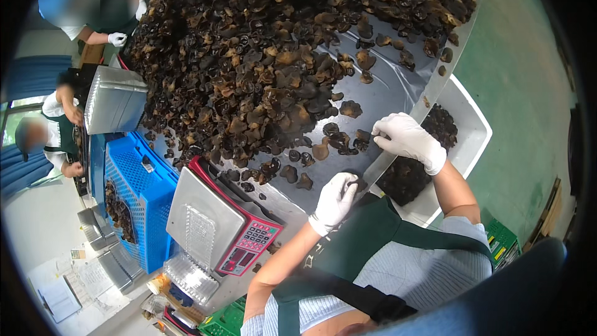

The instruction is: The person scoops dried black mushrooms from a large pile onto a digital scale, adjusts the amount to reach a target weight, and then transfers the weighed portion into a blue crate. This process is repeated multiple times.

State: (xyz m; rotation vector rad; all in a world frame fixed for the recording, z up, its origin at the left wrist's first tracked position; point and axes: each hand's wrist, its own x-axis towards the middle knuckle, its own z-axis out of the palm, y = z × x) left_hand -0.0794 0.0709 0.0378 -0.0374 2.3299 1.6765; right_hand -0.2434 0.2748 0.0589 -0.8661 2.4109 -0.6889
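A broad heap of wood ear mushrooms (242, 74), dark brown and wet-looking, covers much of a metal table (317, 196). At the table's near edge my gloved left hand (333, 201) pinches a single wood ear piece (358, 184). My gloved right hand (410, 142) hovers by the raised table rim, fingers bent and apart, with nothing visible between them. Loose mushroom pieces (340, 140) lie just left of it. Below the rim, partly hidden by my right arm, a white plastic tub (471, 142) contains more dark mushrooms.
Left of my hands stands a red-edged digital scale (205, 210) with a clear plastic tray on its pan. Beyond it are a blue perforated crate (140, 196) and stacked clear trays (116, 98). Two other people work at the far left. Green crates (501, 242) sit on the floor.
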